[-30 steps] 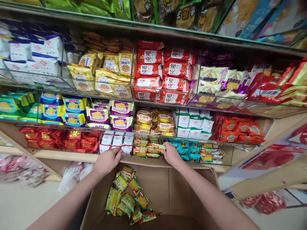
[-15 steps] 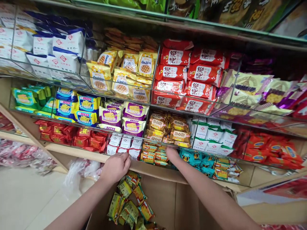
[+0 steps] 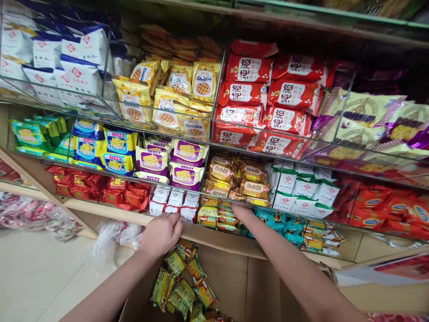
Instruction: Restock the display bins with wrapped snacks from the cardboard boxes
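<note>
My left hand [image 3: 162,235] is closed on the far left edge of an open cardboard box [image 3: 231,243], in front of the lowest shelf. Small yellow-green snack packets [image 3: 182,295] lie loose inside the box. My right hand [image 3: 241,212] reaches into a low shelf compartment, beside stacked small orange-and-yellow snack packets [image 3: 208,216]. The shelf above hides its fingers, so what they hold does not show. Teal packets [image 3: 278,223] lie just right of that wrist, and small white-and-red packets [image 3: 172,210] sit behind my left hand.
Glass dividers and shelf edges [image 3: 187,138] surround the reaching arm. Brown-gold packets [image 3: 253,188] fill the compartment above it, with yellow cookie bags [image 3: 167,112] and red biscuit packs [image 3: 246,91] higher up. A clear plastic bag [image 3: 107,246] hangs at the lower left.
The view has shifted slightly closer to the shelves. My right hand stays in the low compartment, and the nearby small packets look slightly rearranged. My left hand keeps its place at the box edge.
</note>
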